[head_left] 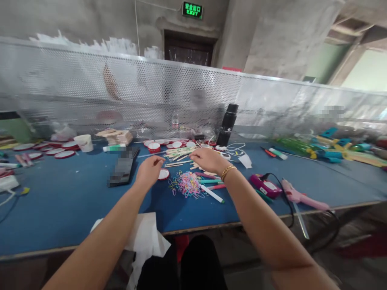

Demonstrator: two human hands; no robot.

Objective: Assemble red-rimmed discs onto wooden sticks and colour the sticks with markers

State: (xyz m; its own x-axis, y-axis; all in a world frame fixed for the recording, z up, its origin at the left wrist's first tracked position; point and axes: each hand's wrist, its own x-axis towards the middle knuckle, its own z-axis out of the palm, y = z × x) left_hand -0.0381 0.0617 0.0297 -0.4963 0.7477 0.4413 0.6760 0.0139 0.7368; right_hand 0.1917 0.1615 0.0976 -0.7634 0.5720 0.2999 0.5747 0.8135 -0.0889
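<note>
My left hand [149, 171] is over the blue table, its fingers curled together at the tips. Whatever they may hold is too small to make out. Just below its fingertips lies a round red-rimmed white disc [163, 174]. My right hand [208, 160], with a gold bracelet at the wrist, reaches over a pile of wooden craft sticks [178, 153]. Its fingers are pressed together, and I cannot see whether a stick is between them. Between my forearms sits a heap of small colourful rubber bands [189, 184]. Several marker pens [213, 194] lie right beside the heap.
A black phone [123, 167] rests on the left, near a white cup [84, 143]. At the back stands a black bottle [227, 125]. To the right are a magenta device [265, 186] and a pink glue gun [302, 196] with cables. White paper [146, 233] hangs over the front edge.
</note>
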